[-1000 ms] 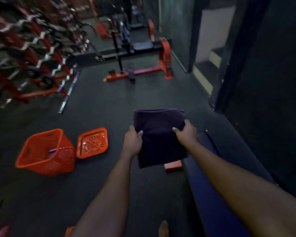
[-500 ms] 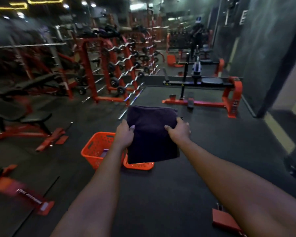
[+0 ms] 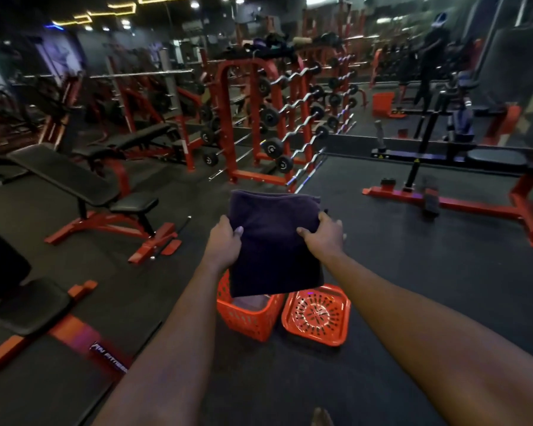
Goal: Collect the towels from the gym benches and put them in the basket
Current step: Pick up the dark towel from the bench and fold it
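left hand and right hand are pinching the sides of 1 folded dark towel | towel is hanging over the orange basket | basket lid is lying just beside it

matt cloth towel, perforated plastic basket

Head-worn camera looks forward and down, probably from standing height
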The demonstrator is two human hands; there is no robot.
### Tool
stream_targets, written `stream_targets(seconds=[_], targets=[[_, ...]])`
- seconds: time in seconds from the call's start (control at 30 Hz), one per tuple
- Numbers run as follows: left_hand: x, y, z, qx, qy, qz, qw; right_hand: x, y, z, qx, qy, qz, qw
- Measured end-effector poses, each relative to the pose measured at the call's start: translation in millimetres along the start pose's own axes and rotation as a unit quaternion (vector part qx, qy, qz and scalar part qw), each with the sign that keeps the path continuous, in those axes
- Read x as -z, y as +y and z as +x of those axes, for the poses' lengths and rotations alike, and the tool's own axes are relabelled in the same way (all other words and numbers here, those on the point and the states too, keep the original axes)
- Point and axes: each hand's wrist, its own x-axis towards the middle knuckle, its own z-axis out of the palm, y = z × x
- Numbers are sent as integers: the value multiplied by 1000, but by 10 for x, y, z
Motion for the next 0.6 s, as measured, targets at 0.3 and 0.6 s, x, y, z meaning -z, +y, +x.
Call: stream_targets(seconds=[0.3,0.6], targets=[[-124,-712,1805,73,-3,24,997,-1281,-496,1687,10,-62,-9,998],[-440,-1514,3269,109,-60,36,992,-2374,-642,2801,-34,-80,-25,996]])
